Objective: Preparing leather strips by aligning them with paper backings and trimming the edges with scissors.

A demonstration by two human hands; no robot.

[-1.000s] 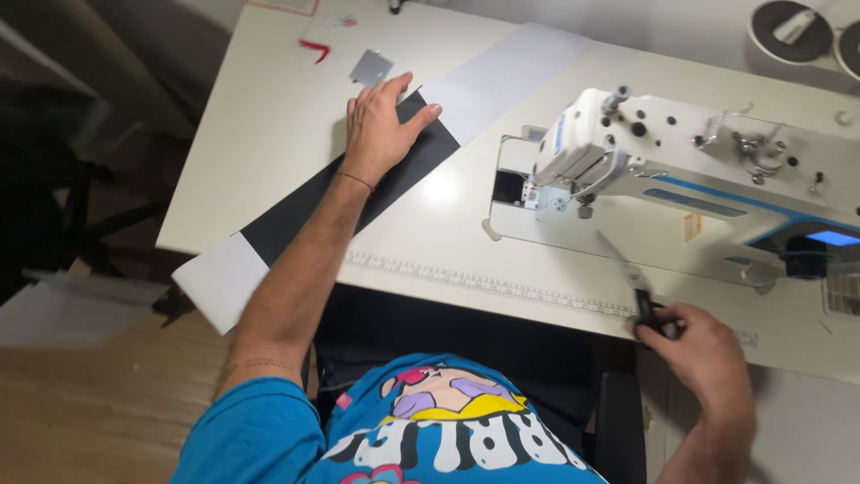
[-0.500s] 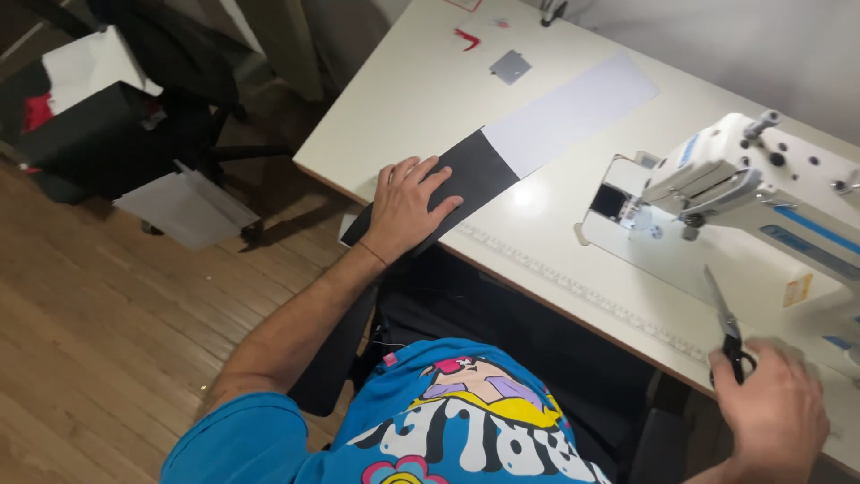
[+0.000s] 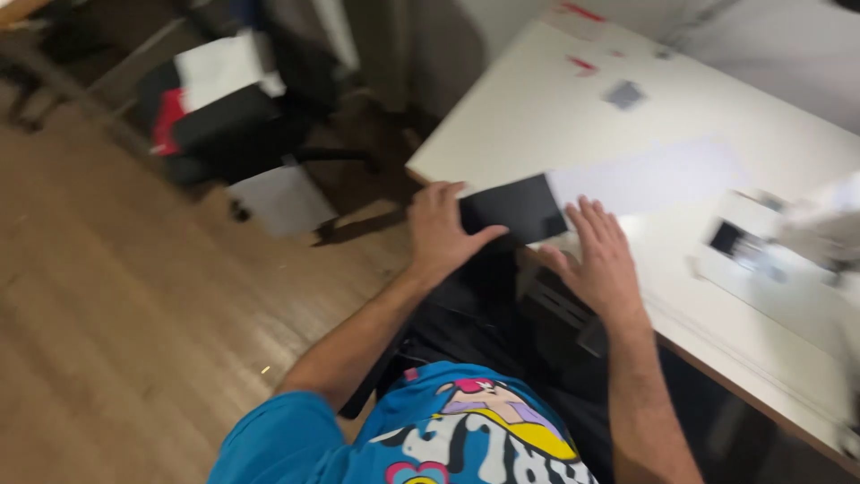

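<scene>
Left hand (image 3: 441,235), centre of frame: grip loose, palm down at the left end of the black cloth (image 3: 512,210), thumb stretched along the strip's near edge, fingers over its far edge. It presses more than it pinches. Right hand (image 3: 598,260), just right of it: fingers spread flat and holding nothing, fingertips at the near edge of the cloth where black meets the white cloth (image 3: 647,176).

The black piece lies at the near left corner of the white desk (image 3: 537,116), its end right at the desk edge. The white strip runs on from it toward the upper right.

Further out: sewing machine (image 3: 806,235) at right edge, badly blurred. Small grey patch (image 3: 624,94) and red marks (image 3: 580,36) near the far side of the desk. A dark chair (image 3: 224,125) with white and red things on it stands on the wooden floor (image 3: 98,341), upper left.

Risks, as I judge them:
- Cloth sits at the very corner; with only flat palms on it, a sideways drag could slide it off onto the floor.
- Uneven pressure between the hands could skew or wrinkle the join of black and white.
- The view is smeared, so the head is turning; hands working half-watched may misplace the strip.
</scene>
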